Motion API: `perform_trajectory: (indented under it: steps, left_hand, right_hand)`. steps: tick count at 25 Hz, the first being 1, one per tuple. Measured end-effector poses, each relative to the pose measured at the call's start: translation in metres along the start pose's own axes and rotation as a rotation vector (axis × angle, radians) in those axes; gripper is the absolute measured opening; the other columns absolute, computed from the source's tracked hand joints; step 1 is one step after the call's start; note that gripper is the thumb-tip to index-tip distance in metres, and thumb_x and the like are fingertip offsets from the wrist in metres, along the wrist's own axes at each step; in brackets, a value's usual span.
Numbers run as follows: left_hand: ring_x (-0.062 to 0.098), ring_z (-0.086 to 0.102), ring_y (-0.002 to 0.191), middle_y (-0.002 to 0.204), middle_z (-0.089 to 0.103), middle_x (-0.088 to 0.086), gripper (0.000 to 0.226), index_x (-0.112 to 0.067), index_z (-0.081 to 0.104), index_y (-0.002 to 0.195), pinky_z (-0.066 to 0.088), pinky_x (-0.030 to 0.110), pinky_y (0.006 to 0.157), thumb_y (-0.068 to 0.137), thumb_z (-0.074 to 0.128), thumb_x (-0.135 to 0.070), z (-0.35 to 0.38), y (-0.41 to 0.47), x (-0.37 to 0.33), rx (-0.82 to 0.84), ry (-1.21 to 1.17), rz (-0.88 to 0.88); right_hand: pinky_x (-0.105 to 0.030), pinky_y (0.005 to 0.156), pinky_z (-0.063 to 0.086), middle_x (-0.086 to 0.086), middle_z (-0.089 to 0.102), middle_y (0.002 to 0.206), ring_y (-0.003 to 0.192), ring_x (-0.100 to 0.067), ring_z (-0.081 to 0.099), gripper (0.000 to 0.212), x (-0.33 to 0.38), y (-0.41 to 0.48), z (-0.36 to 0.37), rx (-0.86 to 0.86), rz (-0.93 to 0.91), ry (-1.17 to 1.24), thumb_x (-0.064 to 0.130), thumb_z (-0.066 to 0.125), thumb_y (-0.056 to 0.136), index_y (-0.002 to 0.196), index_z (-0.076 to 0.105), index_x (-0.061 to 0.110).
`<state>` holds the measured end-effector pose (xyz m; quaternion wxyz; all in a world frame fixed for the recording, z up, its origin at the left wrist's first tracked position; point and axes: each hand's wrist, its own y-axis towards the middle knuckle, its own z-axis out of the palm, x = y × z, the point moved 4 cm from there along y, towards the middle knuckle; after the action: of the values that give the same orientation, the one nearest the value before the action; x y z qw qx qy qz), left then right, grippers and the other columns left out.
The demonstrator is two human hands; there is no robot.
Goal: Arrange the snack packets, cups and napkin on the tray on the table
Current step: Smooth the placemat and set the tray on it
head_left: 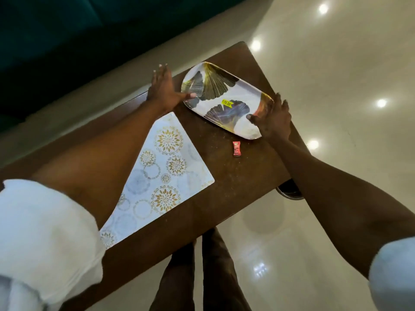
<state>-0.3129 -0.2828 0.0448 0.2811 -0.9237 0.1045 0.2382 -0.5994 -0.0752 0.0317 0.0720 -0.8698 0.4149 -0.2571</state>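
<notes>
- Now my left hand (162, 90) and right hand (272, 120) bracket the ends of the oblong white leaf-printed tray (244, 95), fingers straight, thumbs on its rim, gripping nothing.
- It lies flat at the brown wooden counter's (235, 182) far end; it looks stiff, light and glossy, so I'd hold both end rims.
- Small red snack packet (236, 149) just beside it; white gold-patterned placemat (161, 167) nearer; shiny pale floor (336, 63) around.

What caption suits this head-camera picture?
A person's left hand and right hand touch a leaf-patterned white tray on a brown wooden table, near a red packet.
</notes>
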Motion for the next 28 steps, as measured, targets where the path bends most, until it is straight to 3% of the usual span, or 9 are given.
perform_trajectory:
  steps: [4,6,9,12,17,20,23,28]
  left_hand:
    - [0.035,-0.002,0.161,0.173,-0.001,0.016,0.127,-0.007,0.003,0.165,0.012,0.05,0.13,0.078,0.077,-0.063,0.037,0.04,-0.04,0.064,0.019,-0.018]
    - [0.036,0.013,0.159,0.171,0.012,0.018,0.119,-0.007,0.013,0.164,0.023,0.049,0.128,0.08,0.076,-0.063,0.052,0.056,-0.042,0.066,-0.014,-0.074]
    - [0.037,0.044,0.144,0.158,0.041,0.018,0.09,-0.004,0.036,0.155,0.045,0.045,0.115,0.089,0.071,-0.056,0.065,0.071,-0.03,-0.055,-0.135,-0.248]
    - [0.035,0.057,0.134,0.149,0.053,0.017,0.07,-0.002,0.049,0.147,0.05,0.043,0.11,0.095,0.07,-0.044,0.067,0.087,-0.018,-0.122,-0.187,-0.351]
    - [0.026,0.071,0.114,0.127,0.072,0.012,0.038,-0.001,0.07,0.125,0.056,0.026,0.091,0.094,0.074,-0.023,0.056,0.103,-0.011,-0.174,-0.307,-0.36]
    - [0.026,0.073,0.107,0.121,0.074,0.012,0.032,-0.003,0.074,0.12,0.061,0.034,0.094,0.09,0.078,-0.016,0.056,0.102,-0.003,-0.193,-0.381,-0.415]
    - [0.026,0.075,0.101,0.116,0.075,0.012,0.029,-0.004,0.075,0.117,0.064,0.041,0.09,0.089,0.079,-0.011,0.058,0.101,0.006,-0.154,-0.491,-0.461]
    - [0.02,0.067,0.097,0.111,0.069,0.006,0.028,-0.007,0.072,0.122,0.063,0.037,0.088,0.094,0.073,-0.01,0.055,0.095,0.004,-0.094,-0.518,-0.435]
  right_hand:
    - [-0.054,0.122,0.032,-0.017,0.023,0.17,0.156,-0.04,0.027,0.13,-0.051,0.009,0.001,-0.038,0.327,0.28,0.058,0.085,0.076,0.167,0.004,0.012]
    - [-0.051,0.123,0.032,-0.019,0.024,0.168,0.155,-0.04,0.028,0.123,-0.066,0.013,0.008,-0.082,0.438,0.402,0.054,0.084,0.079,0.166,0.008,0.009]
    - [-0.047,0.115,0.045,-0.02,0.047,0.152,0.141,-0.038,0.049,0.086,-0.081,0.017,0.023,-0.15,0.528,0.576,0.042,0.081,0.088,0.152,0.037,0.004]
    - [-0.048,0.104,0.056,-0.014,0.066,0.128,0.12,-0.033,0.066,0.049,-0.092,0.026,0.041,-0.12,0.586,0.783,0.034,0.075,0.095,0.13,0.057,0.006]
    - [-0.042,0.085,0.064,-0.01,0.072,0.115,0.11,-0.029,0.071,0.026,-0.089,0.038,0.052,0.002,0.572,0.873,0.021,0.075,0.096,0.115,0.068,0.004]
    - [-0.031,0.071,0.062,0.0,0.07,0.103,0.107,-0.024,0.069,0.024,-0.09,0.039,0.052,0.013,0.583,0.875,0.016,0.075,0.095,0.115,0.069,0.006]
    - [-0.026,0.066,0.06,-0.001,0.071,0.107,0.105,-0.021,0.069,0.022,-0.091,0.039,0.051,0.022,0.57,0.882,0.017,0.074,0.095,0.114,0.069,0.006]
    - [-0.031,0.08,0.064,-0.01,0.072,0.12,0.104,-0.02,0.069,0.031,-0.085,0.035,0.048,-0.024,0.564,0.897,0.016,0.072,0.097,0.124,0.068,0.0]
